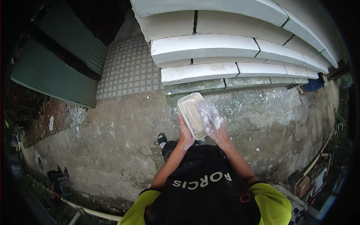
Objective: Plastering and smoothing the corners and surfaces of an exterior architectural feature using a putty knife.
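Note:
My left hand grips the left side of a pale rectangular plastic tub holding smooth, cream-coloured paste. My right hand is heavily smeared with white. Its fingers stretch over and into the right part of the tub, coated in paste, and I cannot see anything held in them. Both forearms have white flecks. The tub is tilted slightly, above my feet, in front of white-edged steps.
Several curved white steps rise ahead. A tiled path runs left beside green panels. Stained concrete ground surrounds me. A blue object lies at far right; pipes and debris line the edges.

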Demonstrator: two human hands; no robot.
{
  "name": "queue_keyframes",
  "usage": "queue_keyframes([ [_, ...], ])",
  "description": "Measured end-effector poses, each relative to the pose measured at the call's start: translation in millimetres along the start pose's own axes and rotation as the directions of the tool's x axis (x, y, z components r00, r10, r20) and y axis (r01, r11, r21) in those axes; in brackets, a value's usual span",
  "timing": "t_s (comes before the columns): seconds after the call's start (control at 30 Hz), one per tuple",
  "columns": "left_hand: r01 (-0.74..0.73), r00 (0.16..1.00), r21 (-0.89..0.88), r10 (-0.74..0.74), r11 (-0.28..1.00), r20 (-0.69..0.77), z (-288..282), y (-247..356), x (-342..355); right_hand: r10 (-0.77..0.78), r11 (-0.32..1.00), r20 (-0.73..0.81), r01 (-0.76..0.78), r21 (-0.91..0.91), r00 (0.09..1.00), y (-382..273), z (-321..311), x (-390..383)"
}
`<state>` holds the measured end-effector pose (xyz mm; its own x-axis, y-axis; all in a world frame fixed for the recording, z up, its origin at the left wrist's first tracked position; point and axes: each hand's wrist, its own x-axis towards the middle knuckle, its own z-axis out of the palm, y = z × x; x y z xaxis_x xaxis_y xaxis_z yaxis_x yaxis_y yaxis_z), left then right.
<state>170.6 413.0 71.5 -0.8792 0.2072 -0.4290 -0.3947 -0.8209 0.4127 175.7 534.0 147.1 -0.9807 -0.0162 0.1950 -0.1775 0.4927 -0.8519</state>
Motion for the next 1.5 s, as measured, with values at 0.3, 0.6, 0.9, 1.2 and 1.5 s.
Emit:
queue_keyframes([
  [0.3,0.003,1.000,0.009,-0.003,1.000,0.003,-4.2,13.7,3.9,-0.188,0.973,-0.134,0.203,0.109,0.973,13.7,12.5,3.9],
  [0.6,-0.054,0.998,0.012,0.054,0.998,0.026,-25.0,62.9,3.6,-0.170,0.974,-0.112,0.149,-0.170,0.979,-38.8,41.6,26.6],
  [0.9,-0.020,0.998,0.005,0.020,1.000,0.066,-59.7,103.5,24.8,-0.302,0.923,-0.177,0.241,-0.299,0.937,-60.3,89.7,33.2],
  [1.2,0.069,0.983,0.070,-0.079,0.995,0.168,-69.2,163.5,19.8,-0.153,0.945,-0.316,0.045,-0.323,0.936,-80.7,130.0,28.8],
  [1.5,0.089,0.969,0.119,-0.113,0.989,0.219,-102.6,190.9,10.6,-0.046,0.989,-0.540,-0.038,-0.143,0.840,-136.2,169.3,24.3],
])
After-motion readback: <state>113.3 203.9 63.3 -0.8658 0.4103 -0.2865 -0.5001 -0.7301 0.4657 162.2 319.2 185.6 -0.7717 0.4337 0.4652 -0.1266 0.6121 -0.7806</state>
